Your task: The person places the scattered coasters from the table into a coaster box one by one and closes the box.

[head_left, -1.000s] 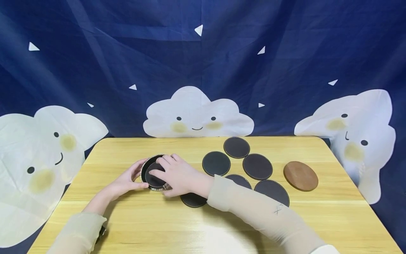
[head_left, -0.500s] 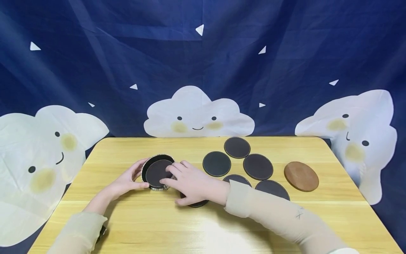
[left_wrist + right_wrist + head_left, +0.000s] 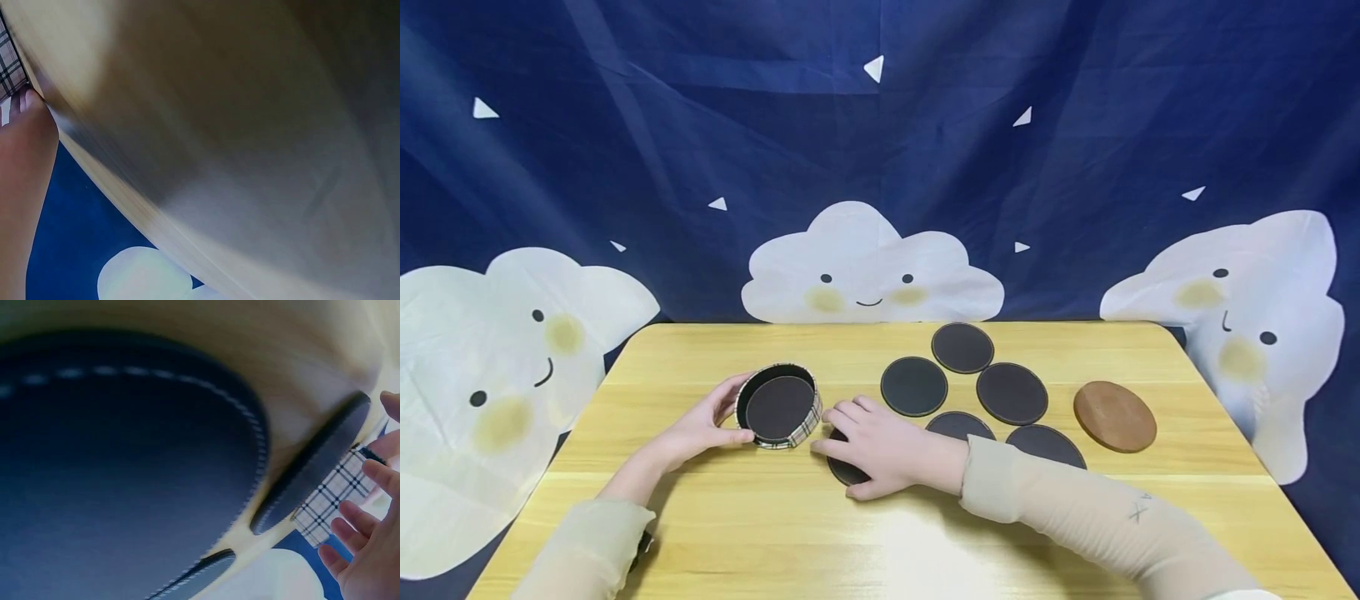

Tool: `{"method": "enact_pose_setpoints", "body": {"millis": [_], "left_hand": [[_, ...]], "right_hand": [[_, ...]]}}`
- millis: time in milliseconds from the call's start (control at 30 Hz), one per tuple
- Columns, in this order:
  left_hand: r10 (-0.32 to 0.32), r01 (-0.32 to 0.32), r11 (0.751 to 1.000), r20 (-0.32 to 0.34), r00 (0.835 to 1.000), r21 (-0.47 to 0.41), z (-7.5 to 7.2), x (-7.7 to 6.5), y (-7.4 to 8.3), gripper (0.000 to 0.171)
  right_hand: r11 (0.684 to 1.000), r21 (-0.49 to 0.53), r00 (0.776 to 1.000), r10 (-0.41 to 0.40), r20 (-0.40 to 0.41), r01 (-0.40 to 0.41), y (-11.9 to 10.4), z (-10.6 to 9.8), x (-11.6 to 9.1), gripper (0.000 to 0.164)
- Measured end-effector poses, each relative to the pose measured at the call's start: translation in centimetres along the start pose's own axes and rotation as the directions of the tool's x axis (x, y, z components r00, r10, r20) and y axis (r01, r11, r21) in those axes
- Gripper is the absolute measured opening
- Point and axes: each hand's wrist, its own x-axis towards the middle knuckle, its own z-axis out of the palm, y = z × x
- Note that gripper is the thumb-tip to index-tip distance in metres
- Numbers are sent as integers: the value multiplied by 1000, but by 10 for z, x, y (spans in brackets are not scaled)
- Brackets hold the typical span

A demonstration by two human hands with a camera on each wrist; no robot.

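Observation:
My left hand grips the near-left side of a round plaid coaster holder, thumb in front and fingers round the back. A dark coaster lies flat inside it. In the left wrist view, the holder's plaid wall shows at the edge, with the fingers at its base. My right hand is over a dark round coaster just right of the holder, partly hiding it. Its fingers are spread and loosely bent, holding nothing. The right wrist view has the right hand beside the holder's plaid wall.
Several more dark stitched coasters lie flat to the right, including a back one and a greenish-black one. My right sleeve partly covers another coaster. A brown round disc lies farther right on the wooden table. A blue cloud-patterned cloth hangs behind.
My right hand has come out of the holder and moved right to the nearby coaster, uncovering the coaster inside. The left hand and holder have stayed in place.

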Motion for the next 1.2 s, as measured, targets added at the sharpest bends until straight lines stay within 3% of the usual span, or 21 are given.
{"method": "enact_pose_setpoints", "body": {"millis": [267,567,1200], "left_hand": [[-4,4,1000,5,1000,0,0,0,1,97],[-7,7,1000,4,1000,4,0,1,0,97],[-24,24,1000,8,1000,-10,-1,0,3,97]], "right_hand": [[996,80,998,47,47,-50,5,8,-6,73],[992,95,990,74,120,-86,6,16,-6,74],[984,138,987,93,134,-112,5,14,-1,75]]}}
